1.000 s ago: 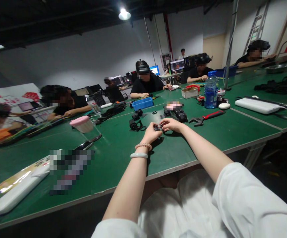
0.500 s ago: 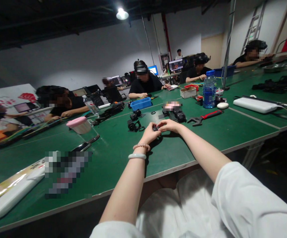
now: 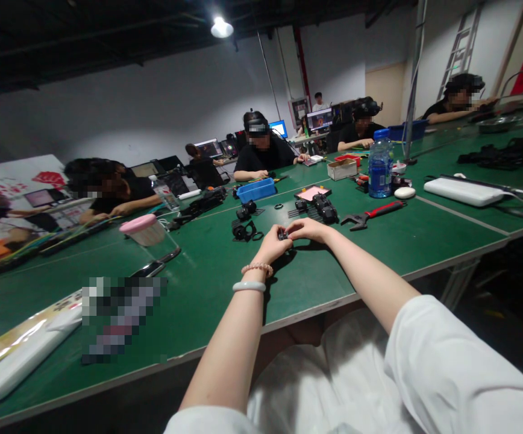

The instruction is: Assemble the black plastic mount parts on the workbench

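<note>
Over the green table point(image 3: 316, 274), my left hand point(image 3: 274, 243) and my right hand point(image 3: 307, 230) meet at the fingertips. Between them is a small black part point(image 3: 282, 235), mostly covered by the fingers, so its exact kind cannot be made out. My left hand is closed around it, and my right fingers pinch it from the other side. Just beyond lie black ring-shaped parts point(image 3: 244, 231) to the left. Further off are more black parts point(image 3: 247, 210), and a cluster of black cylindrical pieces point(image 3: 327, 209) is ahead of my right hand.
To the right are an adjustable wrench point(image 3: 373, 215), a blue bottle point(image 3: 380, 166) and a white power bank-like case point(image 3: 464, 191). A blue tray point(image 3: 256, 190) stands ahead. On the left are a pink-lidded cup point(image 3: 141, 230) and a white package point(image 3: 31, 343). Several people work around the table.
My hands stay together around the small black part, with hardly any movement. The view has shifted very slightly.
</note>
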{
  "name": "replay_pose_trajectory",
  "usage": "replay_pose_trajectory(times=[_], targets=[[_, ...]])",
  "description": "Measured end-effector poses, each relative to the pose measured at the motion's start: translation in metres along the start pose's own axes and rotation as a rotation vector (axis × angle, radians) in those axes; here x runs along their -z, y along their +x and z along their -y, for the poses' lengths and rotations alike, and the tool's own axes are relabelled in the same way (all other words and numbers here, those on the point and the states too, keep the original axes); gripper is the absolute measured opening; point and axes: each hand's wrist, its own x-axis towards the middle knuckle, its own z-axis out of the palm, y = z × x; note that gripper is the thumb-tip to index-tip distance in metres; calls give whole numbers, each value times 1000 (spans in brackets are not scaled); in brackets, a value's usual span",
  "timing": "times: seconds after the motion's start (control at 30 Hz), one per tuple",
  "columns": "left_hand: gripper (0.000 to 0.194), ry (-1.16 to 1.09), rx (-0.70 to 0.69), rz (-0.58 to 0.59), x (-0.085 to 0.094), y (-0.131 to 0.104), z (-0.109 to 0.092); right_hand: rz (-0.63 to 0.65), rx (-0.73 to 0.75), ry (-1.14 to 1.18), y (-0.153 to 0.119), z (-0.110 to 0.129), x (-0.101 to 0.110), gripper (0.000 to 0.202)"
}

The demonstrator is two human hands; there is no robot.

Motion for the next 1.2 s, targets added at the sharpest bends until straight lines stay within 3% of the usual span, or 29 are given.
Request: replay_pose_trajectory(times=[0.57, 1.2], targets=[[30, -1, -36, 17, -2, 4, 9, 4, -9, 38, -3, 2, 1, 28], [37, -17, -20, 54, 0, 3, 5, 5, -11, 30, -7, 8, 1, 29]])
